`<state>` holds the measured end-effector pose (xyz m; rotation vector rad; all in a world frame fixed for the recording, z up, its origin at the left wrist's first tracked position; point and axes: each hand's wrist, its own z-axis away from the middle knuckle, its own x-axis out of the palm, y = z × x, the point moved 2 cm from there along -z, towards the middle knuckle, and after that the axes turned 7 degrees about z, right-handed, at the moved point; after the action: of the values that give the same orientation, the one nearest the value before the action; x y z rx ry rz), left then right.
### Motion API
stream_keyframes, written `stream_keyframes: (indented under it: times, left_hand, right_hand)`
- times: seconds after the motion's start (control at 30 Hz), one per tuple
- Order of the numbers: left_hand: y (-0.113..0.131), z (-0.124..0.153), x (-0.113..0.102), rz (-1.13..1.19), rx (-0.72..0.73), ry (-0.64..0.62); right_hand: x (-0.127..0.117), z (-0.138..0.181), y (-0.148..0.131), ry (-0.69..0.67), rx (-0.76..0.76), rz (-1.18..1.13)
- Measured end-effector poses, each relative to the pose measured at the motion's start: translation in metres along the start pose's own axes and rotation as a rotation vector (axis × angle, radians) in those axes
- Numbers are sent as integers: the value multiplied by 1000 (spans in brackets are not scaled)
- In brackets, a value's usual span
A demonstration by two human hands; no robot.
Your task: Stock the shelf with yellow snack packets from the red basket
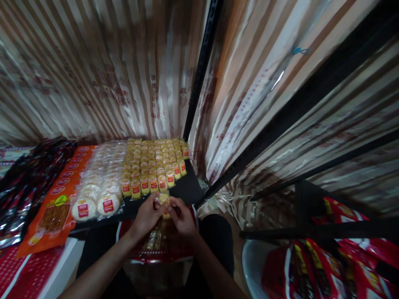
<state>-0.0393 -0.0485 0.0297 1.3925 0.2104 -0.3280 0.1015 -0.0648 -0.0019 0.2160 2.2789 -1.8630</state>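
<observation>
In front of my lap, my left hand [148, 216] and my right hand [183, 219] meet with fingers closed on a small yellow wrapped snack cake [163, 198]. Its lower part is hidden by my fingers. Just beyond, rows of similar yellow snack cakes [145, 184] with red labels stand on a black shelf [190, 182]. Below my hands is a red basket [149, 260] with clear-wrapped packs inside, which I cannot make out well.
White round wrapped crackers [108, 203], an orange snack packet [57, 211] and dark shiny packets [18, 203] line the shelf leftward. Dark metal posts [202, 70] rise before striped sheeting. At lower right, a white tub [252, 265] stands by red packets [324, 265].
</observation>
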Motion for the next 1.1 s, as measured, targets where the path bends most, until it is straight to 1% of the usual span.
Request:
stream_keyframes:
  times: [0.07,0.13,0.3,0.43,0.53,0.6,0.67,0.73,0.83,0.97,1.1]
  left_hand:
    - [17,-10,-2,-35,22,-2]
    - [29,-23,0,-80,57,-19]
    - [44,-64,13,-159,164,-35]
    - [62,-96,25,-169,200,-51]
    - [83,-114,30,-209,227,-11]
    - [98,-126,31,-232,242,22]
    - [111,-138,31,-239,258,75]
    - [121,-151,31,-251,281,137]
    - [127,-171,38,-288,318,183]
    - [127,-193,55,-369,331,138]
    - [121,-206,71,-473,305,120]
  right_hand:
    - [-7,-11,-5,18,-15,27]
    - [-14,-22,-7,39,-23,52]
    - [-26,-52,1,150,-27,28]
    - [-36,-74,8,246,22,11]
    - [-45,-89,16,338,89,44]
    - [-48,-99,25,398,125,111]
    - [-47,-109,37,412,131,199]
    - [-42,-118,49,386,109,290]
    - [-31,-124,63,340,56,400]
    - [-21,-122,69,351,-22,520]
    - [-19,-118,69,388,-63,586]
